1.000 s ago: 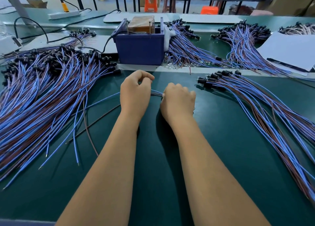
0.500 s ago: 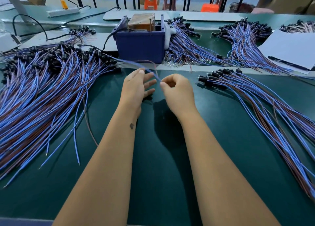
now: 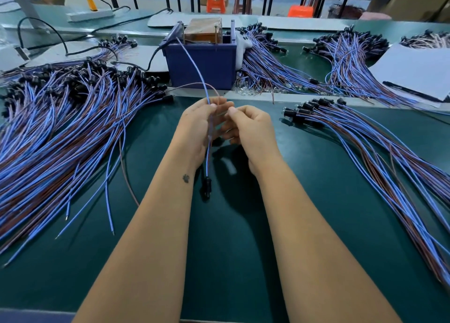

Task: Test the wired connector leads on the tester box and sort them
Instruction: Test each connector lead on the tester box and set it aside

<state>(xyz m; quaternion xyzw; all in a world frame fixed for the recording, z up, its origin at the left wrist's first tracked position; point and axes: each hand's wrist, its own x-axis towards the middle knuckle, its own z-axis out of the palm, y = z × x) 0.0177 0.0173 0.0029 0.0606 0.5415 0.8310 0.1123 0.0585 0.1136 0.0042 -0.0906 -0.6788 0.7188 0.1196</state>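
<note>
One lead (image 3: 194, 64) with a blue and a brown wire stands up between my hands over the green mat. My left hand (image 3: 198, 127) pinches the blue wire, whose tip reaches up to the blue tester box (image 3: 202, 64). My right hand (image 3: 246, 127) pinches the brown wire, which arcs left in front of the box. The lead's black connector (image 3: 206, 185) hangs below my left wrist, just above the mat.
A large heap of leads (image 3: 65, 127) covers the left of the mat; a smaller fan of leads (image 3: 365, 147) lies on the right. More bundles (image 3: 272, 66) lie behind the box, with white paper (image 3: 414, 71) at far right and cables at back left.
Both hands rose from the mat with one lead. Its wires now stand upright toward the tester box, and the connector has swung down below my left wrist.
</note>
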